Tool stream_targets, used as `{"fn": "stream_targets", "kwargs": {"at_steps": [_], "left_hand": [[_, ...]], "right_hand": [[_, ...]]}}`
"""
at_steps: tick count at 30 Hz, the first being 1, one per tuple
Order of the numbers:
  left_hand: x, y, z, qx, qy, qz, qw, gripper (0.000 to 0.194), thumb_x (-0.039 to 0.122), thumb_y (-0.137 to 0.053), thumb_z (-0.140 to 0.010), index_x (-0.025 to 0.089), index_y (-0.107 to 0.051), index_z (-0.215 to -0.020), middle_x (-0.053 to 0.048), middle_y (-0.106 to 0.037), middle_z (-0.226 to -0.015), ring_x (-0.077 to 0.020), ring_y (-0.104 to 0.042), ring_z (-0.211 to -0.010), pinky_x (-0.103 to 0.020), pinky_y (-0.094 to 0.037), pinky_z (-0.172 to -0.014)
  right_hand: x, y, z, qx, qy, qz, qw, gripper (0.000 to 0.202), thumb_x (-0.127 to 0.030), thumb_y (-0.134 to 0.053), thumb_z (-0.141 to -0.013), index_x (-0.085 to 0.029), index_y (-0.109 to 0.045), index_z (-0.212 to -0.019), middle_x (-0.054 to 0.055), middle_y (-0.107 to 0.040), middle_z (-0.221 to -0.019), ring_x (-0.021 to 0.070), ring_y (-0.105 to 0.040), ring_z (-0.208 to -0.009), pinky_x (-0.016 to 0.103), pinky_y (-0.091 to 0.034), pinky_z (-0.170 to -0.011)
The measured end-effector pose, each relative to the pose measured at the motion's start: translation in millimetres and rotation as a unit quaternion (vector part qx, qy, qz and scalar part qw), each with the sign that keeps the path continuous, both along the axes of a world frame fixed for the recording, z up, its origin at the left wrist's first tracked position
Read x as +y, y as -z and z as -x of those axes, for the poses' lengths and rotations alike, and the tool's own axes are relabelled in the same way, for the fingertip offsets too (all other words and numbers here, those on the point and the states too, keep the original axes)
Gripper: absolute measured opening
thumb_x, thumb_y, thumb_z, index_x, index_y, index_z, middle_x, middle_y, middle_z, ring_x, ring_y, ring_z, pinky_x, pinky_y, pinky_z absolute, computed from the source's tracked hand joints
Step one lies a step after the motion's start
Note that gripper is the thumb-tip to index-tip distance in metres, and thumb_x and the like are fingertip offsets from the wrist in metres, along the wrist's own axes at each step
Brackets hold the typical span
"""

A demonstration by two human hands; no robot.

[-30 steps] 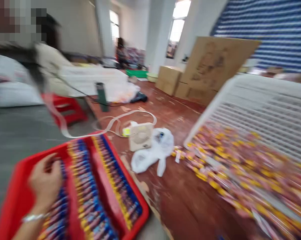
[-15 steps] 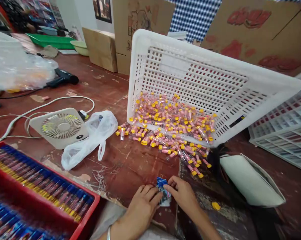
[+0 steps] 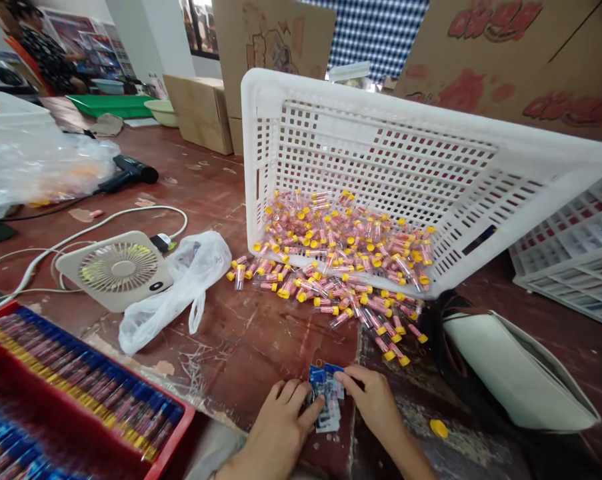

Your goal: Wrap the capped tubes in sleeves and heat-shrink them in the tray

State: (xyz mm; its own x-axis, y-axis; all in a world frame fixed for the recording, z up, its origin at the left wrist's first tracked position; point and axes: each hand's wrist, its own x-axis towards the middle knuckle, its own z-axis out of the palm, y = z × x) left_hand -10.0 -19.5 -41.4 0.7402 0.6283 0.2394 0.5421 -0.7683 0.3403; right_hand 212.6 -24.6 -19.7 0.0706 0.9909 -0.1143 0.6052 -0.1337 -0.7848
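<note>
A small stack of clear-and-blue printed plastic bags (image 3: 325,421) lies on the worn red-brown table. My left hand (image 3: 281,427) holds the stack down from the left, thumb on its face and fingers curled beside it. From the right, my right hand (image 3: 373,403) pinches the upper edge of one blue-topped plastic bag (image 3: 335,370) between thumb and fingers. Beyond my hands spill many small clear tubes with yellow caps and pink contents (image 3: 331,290), out of a tipped white plastic basket (image 3: 405,123).
At lower left stands a red tray (image 3: 175,427) with rows of blue-topped packed tubes. A small fan (image 3: 125,267), a white plastic bag (image 3: 181,293) and cables lie behind it. A pale pouch (image 3: 515,373) and a loose yellow cap (image 3: 438,429) are on the right. A person (image 3: 45,50) sits far left.
My right hand has shifted slightly right, drawing one bag's top apart from the others, so the bags now fan out. The view has tilted slightly.
</note>
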Motion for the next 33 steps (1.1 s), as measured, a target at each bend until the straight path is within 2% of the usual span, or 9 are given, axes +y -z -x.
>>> {"fn": "stream_targets", "kwargs": {"at_steps": [6, 11, 15, 18, 22, 24, 28, 30, 33], "left_hand": [[57.4, -20.7, -34.8, -0.006, -0.056, 0.013, 0.998, 0.022, 0.019, -0.048, -0.095, 0.021, -0.066, -0.107, -0.007, -0.067, -0.092, -0.0232, -0.059, -0.087, -0.038, -0.048, -0.079], [118.2, -34.4, -101.5, 0.005, -0.081, 0.032, 0.996, 0.025, 0.015, -0.043, -0.095, 0.016, -0.065, -0.107, -0.013, -0.065, -0.104, -0.0256, -0.059, -0.099, -0.038, -0.051, -0.082], [132.0, -29.2, -136.6, -0.002, -0.101, 0.063, 0.993, 0.022, 0.010, -0.053, -0.085, 0.010, -0.065, -0.103, -0.018, -0.066, -0.103, -0.0283, -0.062, -0.097, -0.036, -0.052, -0.073], [125.5, -32.2, -132.6, -0.029, -0.122, 0.096, 0.987, 0.027, 0.010, -0.055, -0.081, 0.011, -0.063, -0.107, -0.018, -0.067, -0.101, -0.0284, -0.064, -0.094, -0.035, -0.050, -0.074], [108.1, -45.5, -90.1, -0.094, -0.155, 0.163, 0.970, 0.015, 0.024, -0.056, -0.084, 0.019, -0.058, -0.098, -0.007, -0.069, -0.089, -0.0218, -0.065, -0.082, -0.030, -0.047, -0.071], [96.3, -50.7, -62.3, -0.197, -0.157, 0.283, 0.925, 0.010, 0.029, -0.059, -0.083, 0.020, -0.055, -0.087, -0.002, -0.067, -0.078, -0.0177, -0.063, -0.073, -0.026, -0.045, -0.067], [62.6, -51.7, -17.8, -0.386, -0.130, 0.549, 0.730, 0.029, 0.036, -0.077, -0.072, 0.019, -0.058, -0.086, -0.001, -0.069, -0.080, -0.0153, -0.063, -0.074, -0.024, -0.044, -0.070], [44.4, -47.7, -7.0, -0.416, -0.141, 0.601, 0.668, 0.034, 0.037, -0.082, -0.069, 0.018, -0.063, -0.091, -0.003, -0.071, -0.087, -0.0157, -0.065, -0.082, -0.025, -0.046, -0.077], [24.6, -39.1, -3.9, -0.462, -0.161, 0.616, 0.617, 0.037, 0.037, -0.086, -0.065, 0.017, -0.067, -0.090, -0.004, -0.072, -0.088, -0.0163, -0.066, -0.086, -0.025, -0.047, -0.082]], "right_hand": [[-2.5, -5.7, -17.6, 0.100, 0.037, -0.012, 0.994, 0.037, -0.053, -0.055, -0.089, -0.021, -0.074, -0.086, 0.004, -0.070, -0.079, 0.0265, -0.062, -0.080, 0.032, -0.046, -0.074], [-2.6, -7.7, -24.7, 0.167, 0.100, -0.024, 0.981, 0.045, -0.062, -0.061, -0.081, -0.019, -0.072, -0.077, 0.000, -0.055, -0.060, 0.0183, -0.049, -0.056, 0.028, -0.039, -0.051], [-6.4, -9.1, -26.9, 0.244, 0.155, -0.026, 0.957, 0.044, -0.062, -0.071, -0.073, -0.018, -0.073, -0.074, -0.002, -0.052, -0.057, 0.0150, -0.045, -0.052, 0.025, -0.036, -0.047], [-8.6, -10.5, -27.8, 0.335, 0.211, -0.019, 0.918, 0.038, -0.055, -0.082, -0.066, -0.018, -0.075, -0.072, 0.000, -0.060, -0.060, 0.0150, -0.051, -0.055, 0.026, -0.043, -0.053], [-3.9, -13.2, -22.6, 0.415, 0.245, -0.017, 0.876, 0.036, -0.050, -0.088, -0.060, -0.018, -0.075, -0.072, 0.004, -0.068, -0.072, 0.0187, -0.060, -0.067, 0.030, -0.051, -0.065], [2.4, -14.8, -15.7, 0.447, 0.258, -0.020, 0.856, 0.037, -0.049, -0.090, -0.057, -0.019, -0.075, -0.072, 0.003, -0.069, -0.074, 0.0189, -0.061, -0.069, 0.029, -0.051, -0.063], [18.3, -17.7, 5.8, 0.497, 0.283, -0.030, 0.819, 0.036, -0.047, -0.092, -0.055, -0.022, -0.071, -0.070, 0.000, -0.069, -0.071, 0.0136, -0.057, -0.061, 0.021, -0.043, -0.049], [25.5, -19.4, 18.5, 0.515, 0.283, -0.026, 0.809, 0.036, -0.046, -0.092, -0.055, -0.022, -0.071, -0.071, 0.001, -0.070, -0.073, 0.0130, -0.055, -0.059, 0.021, -0.040, -0.046], [32.5, -23.1, 35.9, 0.531, 0.272, -0.014, 0.803, 0.038, -0.047, -0.092, -0.055, -0.021, -0.070, -0.071, 0.003, -0.072, -0.075, 0.0141, -0.056, -0.058, 0.022, -0.039, -0.045]]}}
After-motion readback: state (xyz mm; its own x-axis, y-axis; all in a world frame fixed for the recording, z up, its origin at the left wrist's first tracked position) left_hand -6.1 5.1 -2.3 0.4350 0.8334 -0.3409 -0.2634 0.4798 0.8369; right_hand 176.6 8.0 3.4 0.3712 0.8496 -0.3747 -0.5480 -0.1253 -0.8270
